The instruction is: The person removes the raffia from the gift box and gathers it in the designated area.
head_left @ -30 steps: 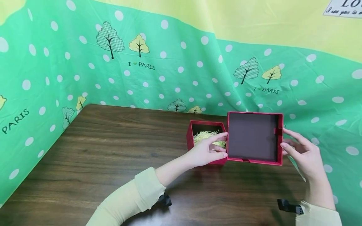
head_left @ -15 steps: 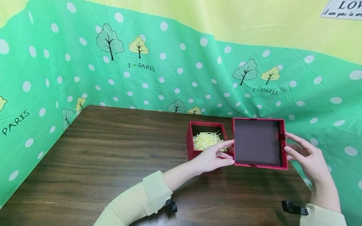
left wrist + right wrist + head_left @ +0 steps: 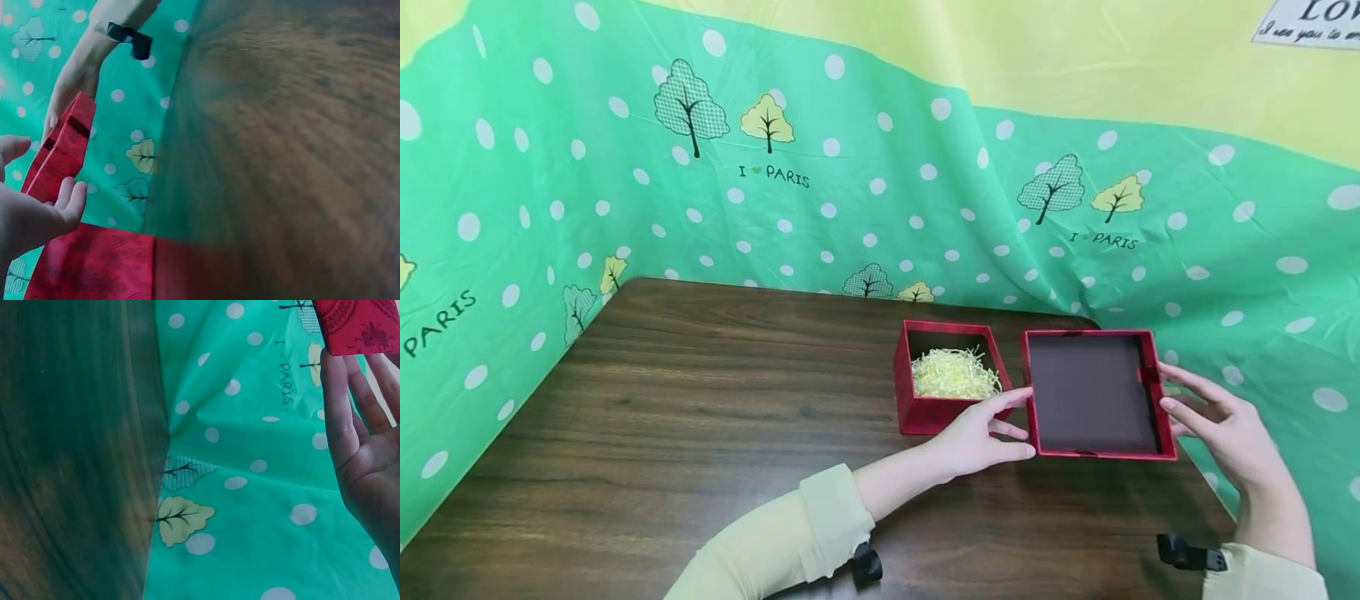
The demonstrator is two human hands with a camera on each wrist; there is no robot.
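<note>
Both hands hold a red box lid [image 3: 1093, 392] by opposite sides, its dark inner face turned toward the head camera. My left hand [image 3: 973, 437] grips the left rim between thumb and fingers. On the other side my right hand [image 3: 1225, 425] pinches the right rim, near a small ribbon tab. Left of the lid stands the red box [image 3: 940, 413], uncovered, with pale yellow shredded paper [image 3: 955, 373] inside. In the left wrist view the lid [image 3: 69, 144] appears edge-on above the box [image 3: 112, 269]. The right wrist view shows only a patterned corner of the lid [image 3: 362, 328].
A dark wooden table [image 3: 715, 400] lies beneath, its right edge close to the right forearm. Green and yellow dotted cloth [image 3: 827, 167] hangs behind and along the sides. Each wrist wears a black camera mount, such as the right wrist's mount [image 3: 1191, 554].
Both hands have carried the lid right and downward, toward the person, away from the box. More of the box and shredded paper now shows. The box has stayed in place.
</note>
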